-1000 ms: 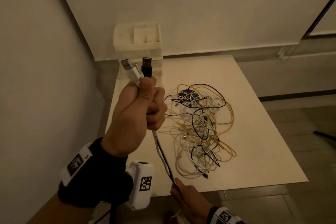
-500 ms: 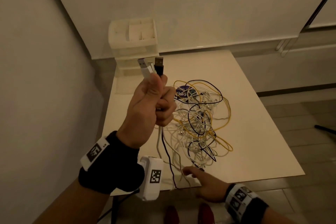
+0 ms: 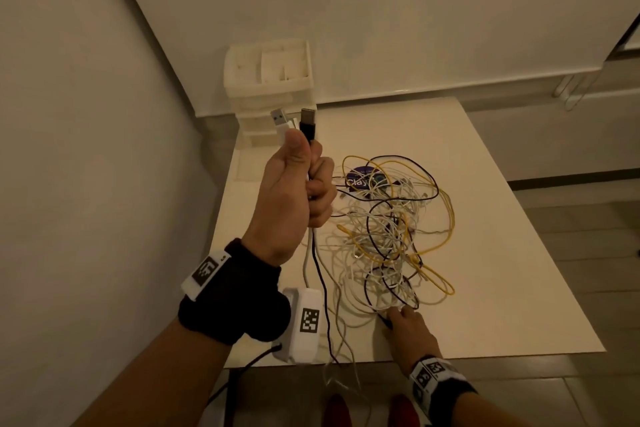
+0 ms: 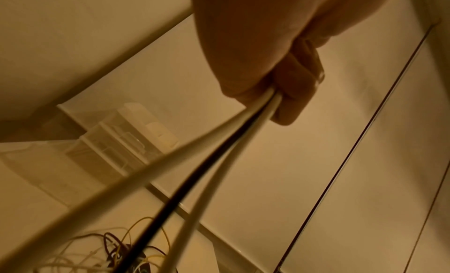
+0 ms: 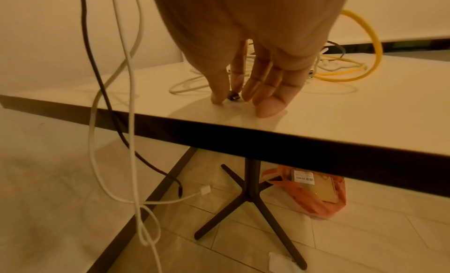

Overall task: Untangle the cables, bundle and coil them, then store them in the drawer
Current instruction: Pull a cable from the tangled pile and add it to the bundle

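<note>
The white rectangular table (image 3: 485, 184) carries everything, its near edge at 6 o'clock. At 12 o'clock on it stands the translucent white plastic drawer unit (image 3: 270, 80), well apart from the work, presumably waiting as the final store for coiled bundles. Filling the middle of the table is the tangled heap of white, black and yellow cables (image 3: 388, 229), partly covering a round blue-labelled tub (image 3: 358, 180) at its 11 o'clock.

The left hand (image 3: 294, 198) is raised at 9 o'clock of the heap, fist curled tight round the freed white and black cables (image 3: 311, 274); their USB plugs (image 3: 294, 121) stick up above the thumb, likely kept level so the ends stay matched for bundling. The cords drop from the fist and trail over the near table edge toward the floor.

The right hand (image 5: 246, 69) is at 6 o'clock of the heap, fingers (image 5: 266, 106) nearly straight with tips on the tabletop, closing thumb and forefinger around a small black plug (image 5: 234, 96). It does not grip it yet, as far as I can tell
</note>
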